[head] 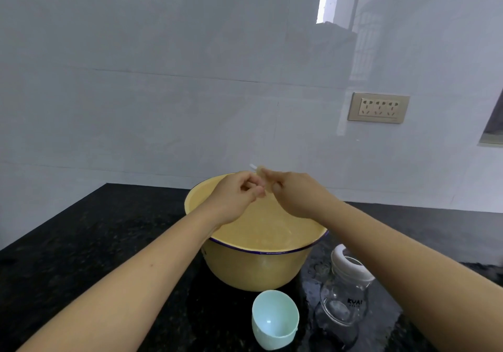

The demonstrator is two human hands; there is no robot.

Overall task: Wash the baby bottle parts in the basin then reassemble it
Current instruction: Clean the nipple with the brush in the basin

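Both hands are up over the yellow basin (261, 267) in the middle of the frame, pinching one small translucent part (266, 181) between them. It looks like a straw or valve piece from the bottle, but it's too small and blurry to be sure. The left hand (236, 196) has its fingers curled in on the part's near end, and the right hand (294, 195) grips it from the other side with thumb and fingertips. If it were me, I'd keep rubbing it right above the water so that if it slips it lands in the basin and not on the black counter (95, 237), and I'd work it along its whole length since narrow bits trap milk gunk. The glass bottle (343, 305) sits at lower right of the frame with its white collar (351, 266) on top, partly behind the right forearm, and the pale green cap (275, 320) lies on its side at bottom centre, just in front of the basin. Only writing I can make out is on the bottle, something like "KUAI", with a smaller line under it that's unreadable.
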